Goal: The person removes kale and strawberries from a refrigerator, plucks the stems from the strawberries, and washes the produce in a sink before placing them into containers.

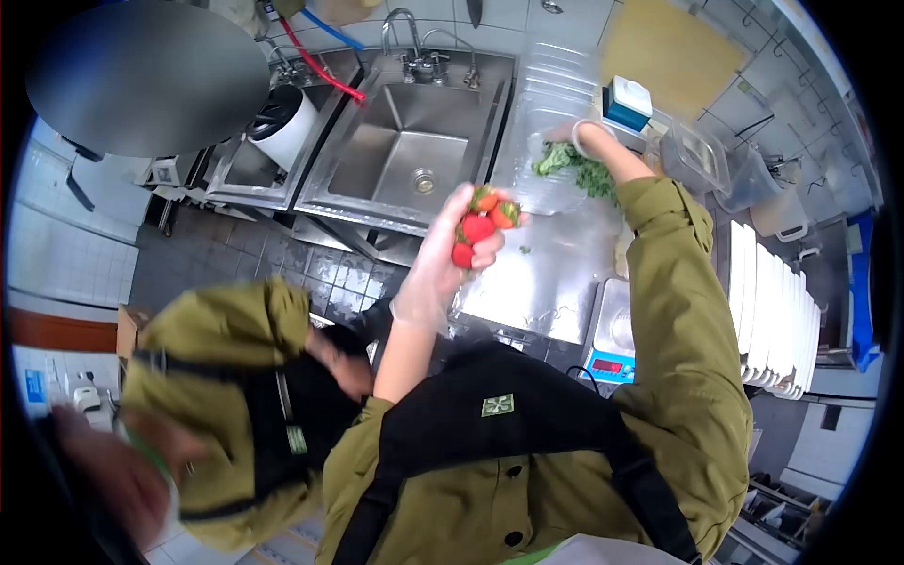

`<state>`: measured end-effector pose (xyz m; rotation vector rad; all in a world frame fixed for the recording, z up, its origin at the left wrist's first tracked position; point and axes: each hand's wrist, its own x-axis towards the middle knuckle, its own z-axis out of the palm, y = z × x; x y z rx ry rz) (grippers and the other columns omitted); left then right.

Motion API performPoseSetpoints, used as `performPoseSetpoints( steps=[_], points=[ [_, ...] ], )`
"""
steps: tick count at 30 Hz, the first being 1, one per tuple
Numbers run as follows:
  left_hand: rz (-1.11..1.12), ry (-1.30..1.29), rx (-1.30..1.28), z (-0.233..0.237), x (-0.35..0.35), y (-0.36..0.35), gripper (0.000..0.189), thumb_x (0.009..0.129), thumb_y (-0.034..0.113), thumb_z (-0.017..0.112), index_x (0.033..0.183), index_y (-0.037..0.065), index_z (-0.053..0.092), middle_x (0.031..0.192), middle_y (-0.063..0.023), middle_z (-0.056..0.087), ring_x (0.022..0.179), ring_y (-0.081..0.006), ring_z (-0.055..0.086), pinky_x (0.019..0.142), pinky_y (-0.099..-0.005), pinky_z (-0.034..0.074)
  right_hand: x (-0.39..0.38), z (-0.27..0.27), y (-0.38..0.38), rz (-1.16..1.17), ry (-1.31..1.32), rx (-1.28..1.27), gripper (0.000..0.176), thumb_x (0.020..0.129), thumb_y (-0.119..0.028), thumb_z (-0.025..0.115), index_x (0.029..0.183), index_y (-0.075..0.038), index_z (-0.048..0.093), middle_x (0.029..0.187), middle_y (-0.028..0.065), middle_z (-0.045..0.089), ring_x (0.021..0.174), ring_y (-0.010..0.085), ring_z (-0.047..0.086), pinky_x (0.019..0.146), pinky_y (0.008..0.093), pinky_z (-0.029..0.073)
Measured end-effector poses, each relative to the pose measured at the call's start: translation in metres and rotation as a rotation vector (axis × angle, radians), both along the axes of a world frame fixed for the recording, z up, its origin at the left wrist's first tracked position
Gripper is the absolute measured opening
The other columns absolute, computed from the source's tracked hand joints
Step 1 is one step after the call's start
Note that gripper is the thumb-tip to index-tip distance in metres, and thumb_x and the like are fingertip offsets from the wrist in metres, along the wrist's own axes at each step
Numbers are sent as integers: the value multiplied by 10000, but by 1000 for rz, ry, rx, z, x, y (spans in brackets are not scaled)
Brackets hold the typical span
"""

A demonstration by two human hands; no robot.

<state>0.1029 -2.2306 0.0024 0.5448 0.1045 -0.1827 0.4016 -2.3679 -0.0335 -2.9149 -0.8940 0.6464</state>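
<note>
4+ strawberries [477, 228] in the L hand [446, 232]: clear glove on, fingers curled round the fruit, held up above the counter [537, 292] near the sink [428, 155] side. Leaf tops visible on some. R hand [569, 133], also gloved, is down at the leafy greens [595, 177], which lie by the clear plastic trays [560, 80] at the far end of the counter. Its fingers are blurry & partly hidden, so can't tell if it's gripping or only touching.

Small green scrap [525, 250] on the bare steel, approx between the two hands. Scale [614, 318] at the near R edge, red display lit, digits too small to read. Blue/white box [628, 102] just past the R forearm, clear bins further R. White trays [774, 306] in a row on the far R. Co-worker [226, 405] in a matching olive jacket + black apron stands to the L, partly blurred.
</note>
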Motion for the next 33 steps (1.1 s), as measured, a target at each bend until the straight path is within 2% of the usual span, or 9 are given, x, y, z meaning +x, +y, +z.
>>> performPoseSetpoints(
  steps=[2, 9, 10, 13, 15, 17, 20, 26, 33],
  points=[
    [-45, 5, 75, 12, 39, 5, 438, 932, 413, 380, 1112, 32, 500, 999, -195, 566, 444, -57, 348, 353, -166, 289, -8, 20, 13, 87, -49, -11, 648, 843, -537, 409, 1249, -37, 483, 1232, 219, 505, 1149, 357, 476, 973, 376, 365],
    [-137, 28, 475, 7, 196, 10, 323, 893, 377, 507, 1023, 81, 521, 830, -78, 588, 492, -69, 427, 395, -176, 336, 7, 66, -18, 300, -97, 96, 410, 766, -115, 547, 1173, -76, 517, 1161, 178, 527, 1062, 316, 536, 879, 374, 456],
    [-204, 5, 511, -6, 218, 11, 340, 861, 374, 551, 1015, 71, 534, 777, -64, 582, 515, -66, 446, 428, -191, 372, 17, 66, -26, 234, -137, 189, 347, 807, -185, 504, 1134, -79, 547, 1133, 170, 556, 1047, 315, 540, 861, 378, 455],
    [-331, -301, 1266, -27, 270, -3, 428, 806, 407, 591, 1053, 58, 555, 796, -77, 605, 580, -109, 528, 532, -249, 455, 10, 93, -53, -345, -15, 455, 381, 877, -327, 442, 1113, -50, 556, 1016, 116, 615, 962, 231, 567, 855, 325, 420],
    [-469, -657, 2007, -45, 300, -17, 531, 733, 423, 621, 1141, 90, 554, 886, -82, 647, 751, -170, 607, 731, -308, 480, 2, 97, -69, -396, -119, 540, 364, 877, -308, 463, 1118, -51, 557, 1001, 101, 617, 958, 200, 562, 852, 310, 421],
    [-568, -872, 2079, -58, 310, -21, 476, 752, 410, 606, 1086, 73, 575, 809, -57, 631, 675, -122, 585, 631, -271, 483, -16, 102, -77, -466, -197, 605, 358, 873, -296, 476, 1112, -44, 563, 999, 105, 619, 945, 195, 567, 844, 304, 426],
    [-1060, -396, 1249, -57, 327, -9, 361, 815, 404, 554, 992, 90, 582, 760, 24, 558, 556, -19, 494, 460, -167, 410, -64, 112, -67, -590, -307, 708, 352, 866, -272, 491, 1099, -20, 571, 1003, 128, 621, 917, 197, 582, 820, 296, 436],
    [-1078, -478, 927, -22, 338, 27, 563, 897, 430, 452, 1273, 13, 416, 1135, -180, 558, 930, -252, 617, 734, -252, 519, -147, 115, -1, -800, -494, 1073, 264, 881, -145, 489, 1081, 4, 574, 944, 71, 610, 889, 135, 567, 802, 258, 439],
    [-1158, -117, -103, -13, 340, 76, 560, 940, 315, 327, 1337, -74, 261, 1381, -279, 279, 1213, -358, 415, 962, -410, 411, -203, 92, 70, -1115, -634, 1425, 200, 902, -59, 458, 1042, 31, 569, 925, 101, 626, 845, 154, 593, 812, 282, 455]
  ],
)
